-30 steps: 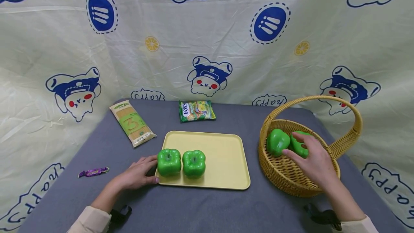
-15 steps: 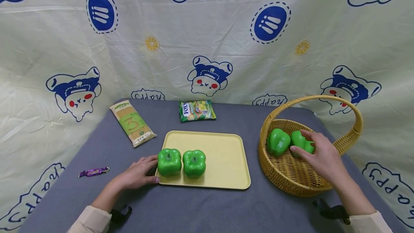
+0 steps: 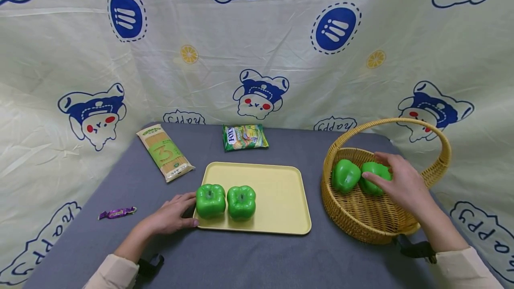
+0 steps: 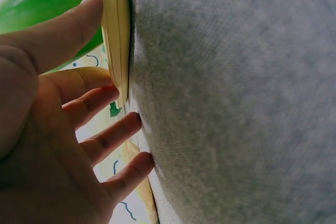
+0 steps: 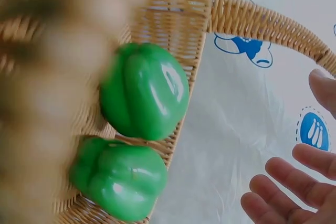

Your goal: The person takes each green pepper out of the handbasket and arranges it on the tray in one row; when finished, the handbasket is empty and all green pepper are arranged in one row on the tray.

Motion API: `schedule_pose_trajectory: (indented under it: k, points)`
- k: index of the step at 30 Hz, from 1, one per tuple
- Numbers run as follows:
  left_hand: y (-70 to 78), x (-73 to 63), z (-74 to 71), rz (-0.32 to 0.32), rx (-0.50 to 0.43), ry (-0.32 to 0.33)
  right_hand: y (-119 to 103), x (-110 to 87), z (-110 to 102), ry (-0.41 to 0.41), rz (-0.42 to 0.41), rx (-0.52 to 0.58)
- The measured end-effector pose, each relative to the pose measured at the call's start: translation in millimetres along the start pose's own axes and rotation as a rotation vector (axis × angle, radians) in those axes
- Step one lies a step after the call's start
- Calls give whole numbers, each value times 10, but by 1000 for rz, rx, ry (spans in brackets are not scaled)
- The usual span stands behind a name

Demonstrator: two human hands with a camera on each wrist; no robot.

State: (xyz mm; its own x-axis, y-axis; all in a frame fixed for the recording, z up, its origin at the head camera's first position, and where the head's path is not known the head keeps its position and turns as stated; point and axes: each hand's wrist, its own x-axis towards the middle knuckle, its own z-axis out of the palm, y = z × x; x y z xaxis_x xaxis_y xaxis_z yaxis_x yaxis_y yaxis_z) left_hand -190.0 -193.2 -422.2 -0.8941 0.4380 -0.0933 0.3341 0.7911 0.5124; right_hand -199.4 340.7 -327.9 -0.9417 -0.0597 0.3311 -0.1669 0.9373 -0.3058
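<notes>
My left hand rests at the left end of a pale yellow tray. In the left wrist view its thumb and index finger touch the tray rim, fingers fairly straight. Two green bell peppers stand on the tray: the left pepper beside my hand, the other pepper right of it. My right hand hovers over the wicker basket, fingers spread and holding nothing. Inside are two more green bell peppers, a left pepper and a right pepper partly behind my thumb.
A noodle packet lies at the back left, and a green snack packet behind the tray. Left of my left hand is a purple-wrapped candy. The basket's tall handle arches over its right side.
My right hand has drawn back to the right from the right pepper in the basket, leaving more of that pepper in sight. The left hand and tray stay put.
</notes>
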Motion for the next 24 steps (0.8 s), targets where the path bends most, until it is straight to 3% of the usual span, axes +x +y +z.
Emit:
schedule_pose_trajectory:
  k: [12, 24]
  points:
    - [-4, 1, 4, 4, -3, 9, 48, 168, -67, -62, 19, -5]
    - [-3, -1, -3, 6, -3, 6, 63, 293, 44, -122, 22, -6]
